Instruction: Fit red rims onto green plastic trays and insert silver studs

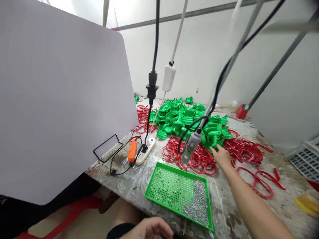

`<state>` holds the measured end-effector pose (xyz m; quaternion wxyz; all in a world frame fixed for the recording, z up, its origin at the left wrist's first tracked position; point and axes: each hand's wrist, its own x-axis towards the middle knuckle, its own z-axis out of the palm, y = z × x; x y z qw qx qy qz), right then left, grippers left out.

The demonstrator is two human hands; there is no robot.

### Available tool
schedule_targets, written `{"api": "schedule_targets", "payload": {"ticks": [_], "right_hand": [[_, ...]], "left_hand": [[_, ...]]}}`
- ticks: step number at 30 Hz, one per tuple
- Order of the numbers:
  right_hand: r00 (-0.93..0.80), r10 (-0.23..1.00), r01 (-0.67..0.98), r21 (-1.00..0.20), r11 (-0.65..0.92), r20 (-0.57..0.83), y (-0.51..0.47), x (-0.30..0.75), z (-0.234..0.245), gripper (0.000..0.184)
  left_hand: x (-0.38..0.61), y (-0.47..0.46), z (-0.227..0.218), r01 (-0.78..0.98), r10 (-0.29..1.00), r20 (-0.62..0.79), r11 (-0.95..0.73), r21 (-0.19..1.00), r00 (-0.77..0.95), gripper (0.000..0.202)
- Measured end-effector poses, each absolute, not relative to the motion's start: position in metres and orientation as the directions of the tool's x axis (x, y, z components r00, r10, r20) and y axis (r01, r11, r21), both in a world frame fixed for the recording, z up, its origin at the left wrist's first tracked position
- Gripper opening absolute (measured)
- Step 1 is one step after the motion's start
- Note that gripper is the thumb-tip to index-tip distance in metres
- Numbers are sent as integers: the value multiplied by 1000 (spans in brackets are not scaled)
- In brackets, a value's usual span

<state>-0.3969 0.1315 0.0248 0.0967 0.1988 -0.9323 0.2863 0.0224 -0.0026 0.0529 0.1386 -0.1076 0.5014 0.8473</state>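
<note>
My right hand (pixel 222 157) reaches to the front edge of a heap of moulded green plastic pieces (pixel 187 117). Its thumb and fingertips close on one green plastic piece (pixel 213 146) there. Bundles of curved red plastic strips (pixel 243 151) lie on both sides of that hand. At the bottom edge, my left hand (pixel 152 228) is loosely curved with its fingers apart, holding nothing I can see. Just beyond it sits a green perforated tray (pixel 178 170), with small silvery metal parts (pixel 198 202) gathered at its right end. A tool with a translucent body (pixel 191 146) hangs over the red strips.
A white power strip (pixel 146 151) and an orange box (pixel 132 151) with black cords lie left of the tray. Cables and a white inline switch (pixel 168 78) hang ahead. A large pale panel (pixel 67 99) stands at left. A red container (pixel 242 111) stands far right.
</note>
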Motion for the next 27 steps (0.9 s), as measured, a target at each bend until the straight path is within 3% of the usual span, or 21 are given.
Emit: {"api": "schedule_targets", "payload": {"ticks": [3, 6, 7, 9, 11, 13, 15, 16, 17, 19, 20, 21, 23, 25, 27], "right_hand": [[-870, -392, -493, -571, 656, 299, 155, -382, 23, 33], [-843, -370, -536, -652, 536, 390, 183, -360, 34, 34], [-838, -339, -546, -676, 496, 428, 194, -349, 38, 36], [-820, -284, -572, -707, 416, 497, 218, -323, 45, 39], [-783, -272, -622, -707, 336, 560, 241, -286, 50, 36], [-719, -295, -695, -662, 282, 630, 256, -240, 53, 25], [-570, -418, -814, -555, 171, 707, 259, -193, 56, 17], [-355, -573, -916, -398, 55, 738, 257, -171, 57, 23], [-217, -652, -948, -315, -35, 726, 253, -154, 58, 29], [-73, -723, -953, -261, -152, 687, 246, -136, 57, 35], [-129, -724, -946, -302, -115, 678, 245, -138, 55, 32], [-239, -670, -931, -362, -48, 703, 246, -148, 52, 31], [-667, -371, -745, -567, 352, 646, 256, -188, 43, 31], [-807, -70, -526, -657, 540, 587, 271, -241, 37, 34], [-867, 81, -349, -714, 606, 492, 285, -288, 34, 29]], "left_hand": [[-20, 26, 67, -345, 197, -284, -480, 807, -938, 50], [-53, 52, 79, -311, 190, -250, -453, 836, -949, 51], [-62, 59, 85, -270, 157, -226, -382, 884, -961, 49], [-74, 73, 96, -101, 44, -97, -83, 991, -994, 39], [-82, 84, 102, 48, -77, 54, 84, 995, -996, 44], [-85, 93, 101, 20, -191, -4, -126, 992, -982, 70], [-85, 97, 93, -107, -152, -213, -513, 851, -965, 91], [-83, 97, 88, -156, -99, -293, -663, 733, -951, 95], [-79, 96, 84, -177, -65, -343, -759, 626, -937, 95], [-68, 87, 80, -133, -100, -400, -846, 516, -911, 92], [-60, 80, 80, -94, -143, -418, -863, 497, -897, 90], [-52, 72, 82, -71, -165, -427, -871, 486, -889, 87], [-35, 54, 87, -93, -115, -419, -890, 446, -901, 81], [-18, 39, 91, -142, -29, -399, -909, 391, -916, 79], [-2, 28, 91, -185, 48, -379, -925, 332, -924, 74]]}}
